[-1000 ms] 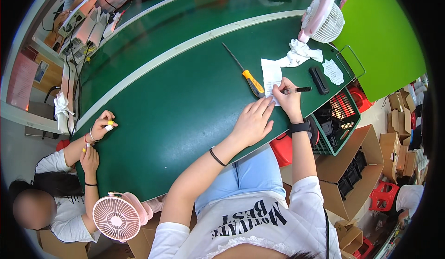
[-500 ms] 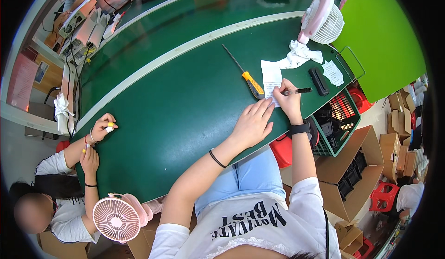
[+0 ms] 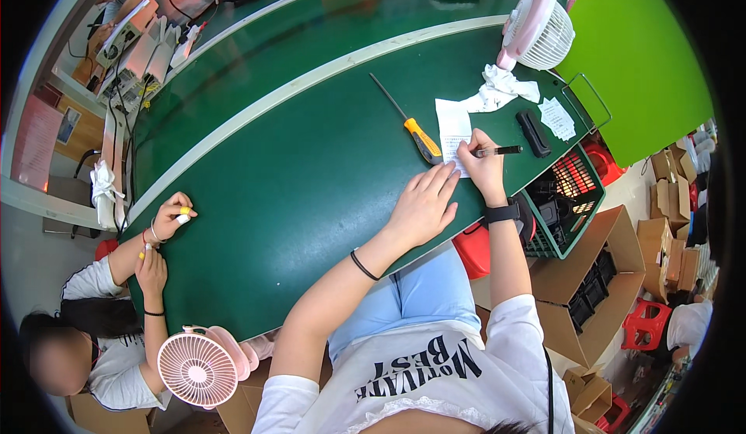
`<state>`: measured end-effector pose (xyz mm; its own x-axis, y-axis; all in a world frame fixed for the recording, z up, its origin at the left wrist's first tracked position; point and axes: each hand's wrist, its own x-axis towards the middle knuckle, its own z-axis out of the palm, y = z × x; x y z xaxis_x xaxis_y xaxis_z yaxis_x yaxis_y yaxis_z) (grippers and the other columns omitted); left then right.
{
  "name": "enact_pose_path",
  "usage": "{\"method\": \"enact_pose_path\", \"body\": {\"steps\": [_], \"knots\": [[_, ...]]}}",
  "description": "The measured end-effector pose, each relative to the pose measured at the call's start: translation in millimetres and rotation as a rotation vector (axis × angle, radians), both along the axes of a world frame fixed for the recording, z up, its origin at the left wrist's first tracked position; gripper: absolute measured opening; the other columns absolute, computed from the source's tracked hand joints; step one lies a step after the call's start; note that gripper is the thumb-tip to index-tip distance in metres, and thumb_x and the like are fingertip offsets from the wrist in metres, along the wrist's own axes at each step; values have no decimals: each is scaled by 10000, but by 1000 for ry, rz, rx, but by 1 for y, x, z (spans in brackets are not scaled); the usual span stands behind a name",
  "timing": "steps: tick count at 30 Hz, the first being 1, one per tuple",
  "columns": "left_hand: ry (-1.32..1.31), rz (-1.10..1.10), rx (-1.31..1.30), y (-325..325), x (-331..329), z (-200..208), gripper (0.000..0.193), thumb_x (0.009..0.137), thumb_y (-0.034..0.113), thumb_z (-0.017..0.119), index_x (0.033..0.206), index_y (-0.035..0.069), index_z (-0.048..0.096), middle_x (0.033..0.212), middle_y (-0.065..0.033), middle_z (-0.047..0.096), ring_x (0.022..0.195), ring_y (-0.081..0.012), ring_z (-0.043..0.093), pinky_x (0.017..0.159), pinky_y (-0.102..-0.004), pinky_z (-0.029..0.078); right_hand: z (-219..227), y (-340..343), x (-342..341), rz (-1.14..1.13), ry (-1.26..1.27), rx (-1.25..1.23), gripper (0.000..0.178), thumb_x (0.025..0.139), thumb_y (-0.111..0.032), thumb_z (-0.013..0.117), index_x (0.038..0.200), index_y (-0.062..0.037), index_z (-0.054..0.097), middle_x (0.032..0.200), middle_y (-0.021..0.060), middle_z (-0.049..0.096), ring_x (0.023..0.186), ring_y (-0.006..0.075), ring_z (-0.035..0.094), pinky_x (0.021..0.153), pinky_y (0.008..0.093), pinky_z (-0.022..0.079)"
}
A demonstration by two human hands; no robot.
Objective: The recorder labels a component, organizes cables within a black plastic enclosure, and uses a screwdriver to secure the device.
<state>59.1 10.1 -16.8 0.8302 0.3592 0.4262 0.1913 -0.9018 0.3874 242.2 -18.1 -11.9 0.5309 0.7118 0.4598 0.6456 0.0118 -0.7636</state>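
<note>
A black pen (image 3: 499, 152) is gripped in the fingers of my right hand (image 3: 486, 171), over a small white printed slip of paper (image 3: 453, 127). My left hand (image 3: 423, 206) lies flat on the green table with fingers stretched out, its fingertips at the slip's lower edge. Just left of the paper rests a screwdriver (image 3: 420, 137) with a yellow and black handle, its shaft pointing away from me. A black oblong case-like object (image 3: 533, 133) lies right of my right hand, beside a small stack of white slips (image 3: 557, 118). Crumpled white tissue (image 3: 505, 89) sits beyond the paper.
A pink fan (image 3: 536, 26) stands at the table's far right corner. Below the right edge are a green basket (image 3: 571, 236) of black parts and an open cardboard box (image 3: 544, 278). Another person's hands (image 3: 169, 218) rest at the left edge, near a second pink fan (image 3: 198, 368).
Both hands stay in nearly the same place, the pen still over the slip. The whole view has shifted very slightly.
</note>
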Motion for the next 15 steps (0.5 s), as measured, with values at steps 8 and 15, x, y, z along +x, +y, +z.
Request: {"method": "enact_pose_path", "body": {"steps": [8,15], "knots": [[4,1,3,0,1,-1,538,909,254,607,1365,-15,509,1443,-167,472,1351,-303,447,1093,-441,382,-2,-1,1,-42,58,28,281,827,-58,696,682,-20,459,579,-15,423,556,50,375,494,260,304],[-5,2,17,-1,1,0,544,903,255,615,1359,-25,514,1428,-176,483,1345,-299,450,1095,-428,378,-10,1,6,-12,52,48,287,829,-53,686,687,-23,438,582,-13,411,563,52,367,501,261,310]]}}
